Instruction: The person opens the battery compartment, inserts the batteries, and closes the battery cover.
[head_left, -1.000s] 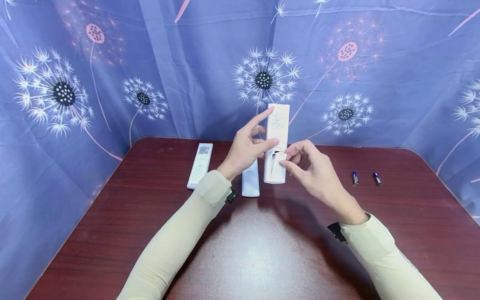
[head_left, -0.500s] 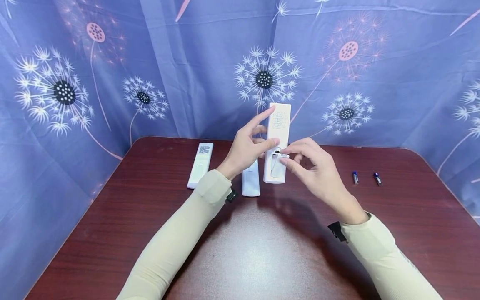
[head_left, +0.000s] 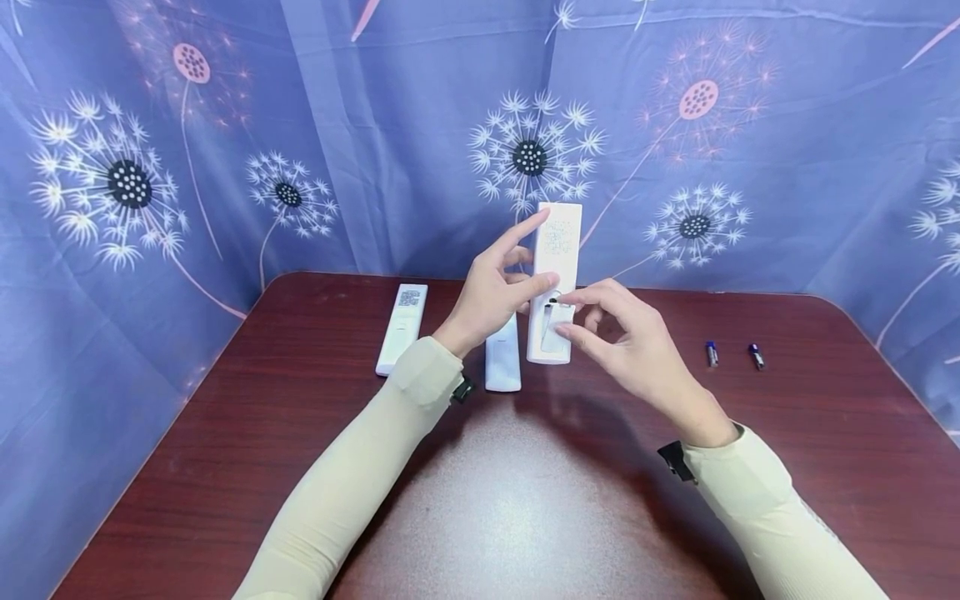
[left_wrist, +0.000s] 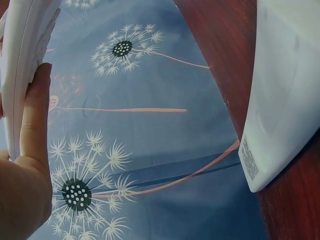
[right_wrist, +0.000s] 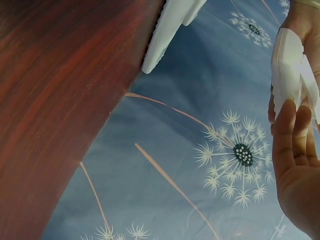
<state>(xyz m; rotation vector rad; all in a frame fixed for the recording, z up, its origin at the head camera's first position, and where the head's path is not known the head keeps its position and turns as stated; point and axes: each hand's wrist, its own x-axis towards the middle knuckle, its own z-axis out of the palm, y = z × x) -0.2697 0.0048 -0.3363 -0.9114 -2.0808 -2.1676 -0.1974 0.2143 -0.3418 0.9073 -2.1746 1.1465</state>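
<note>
A: Start at the fingers.

B: The right hand (head_left: 622, 321) pinches the white flap (head_left: 557, 335) with bent thumb and forefinger. That flap is low on the back of the held remote (head_left: 561, 265); the right wrist view shows it tilted outward.

A: And the left hand (head_left: 491, 296)?

B: It grips the remote from the left, thumb across the back, forefinger stretched towards the top. The other fingers are partly hidden behind.

A: Where does that put the remote?

B: Raised upright over the far middle of the table (head_left: 510, 500). Its print is too faint to read, and I can't make out the dark spot above the flap.

A: Farther out?

B: The middle remote (head_left: 503, 362) lies below the left hand, its far end covered. The left remote (head_left: 402, 331) shows a printed square. On the right lie one battery (head_left: 712, 354) and a second battery (head_left: 757, 357), apart, lettering too small. The dandelion cloth (head_left: 375, 208) hangs on the far side.

A: Anything cut off?

B: A white object (right_wrist: 169, 32) at the top of the right wrist view; I can't tell which remote.
</note>
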